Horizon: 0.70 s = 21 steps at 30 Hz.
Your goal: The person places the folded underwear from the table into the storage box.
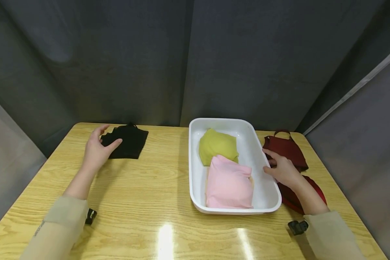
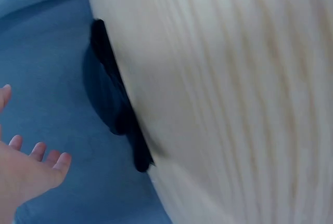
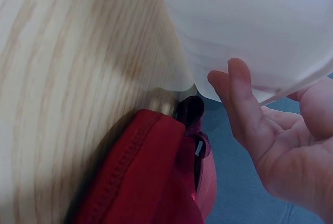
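A white plastic tub (image 1: 229,211) stands right of centre on the table, with a yellow-green cloth bundle (image 1: 218,145) at its back and a pink cloth bundle (image 1: 230,184) in front. My right hand (image 1: 283,169) grips the tub's right rim. In the right wrist view its fingers (image 3: 240,86) lie against the outer wall, and the thumb's tip is hidden behind the rim. On the far left lies a black cloth item (image 1: 130,141), flat with a thin loop at the back. My left hand (image 1: 96,148) is over its left edge, thumb and fingers spread apart, holding nothing.
Right of the tub lie a dark red bag-like item (image 1: 287,150) with a loop handle and a second red item (image 1: 318,189), partly hidden by my right arm. A grey curtain (image 1: 133,65) hangs behind the wooden table (image 1: 143,202).
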{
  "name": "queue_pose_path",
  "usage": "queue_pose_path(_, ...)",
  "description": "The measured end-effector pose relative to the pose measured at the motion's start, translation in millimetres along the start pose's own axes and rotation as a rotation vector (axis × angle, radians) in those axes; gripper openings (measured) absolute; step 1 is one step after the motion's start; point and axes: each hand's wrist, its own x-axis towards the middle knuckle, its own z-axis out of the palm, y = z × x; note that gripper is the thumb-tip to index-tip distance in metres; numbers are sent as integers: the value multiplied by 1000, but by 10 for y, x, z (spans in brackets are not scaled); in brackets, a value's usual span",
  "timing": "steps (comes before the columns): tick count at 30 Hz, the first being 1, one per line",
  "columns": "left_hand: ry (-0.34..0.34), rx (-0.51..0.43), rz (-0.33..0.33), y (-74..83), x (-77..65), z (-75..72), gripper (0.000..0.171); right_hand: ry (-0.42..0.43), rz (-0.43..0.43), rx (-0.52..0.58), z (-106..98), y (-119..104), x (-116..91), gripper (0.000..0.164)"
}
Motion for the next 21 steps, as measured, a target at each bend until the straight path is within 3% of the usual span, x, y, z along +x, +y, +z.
queue_pose_path(21, -127, 64, -202, -493, 300, -63, 87, 2, -10, -3, 1, -1, -13, 70)
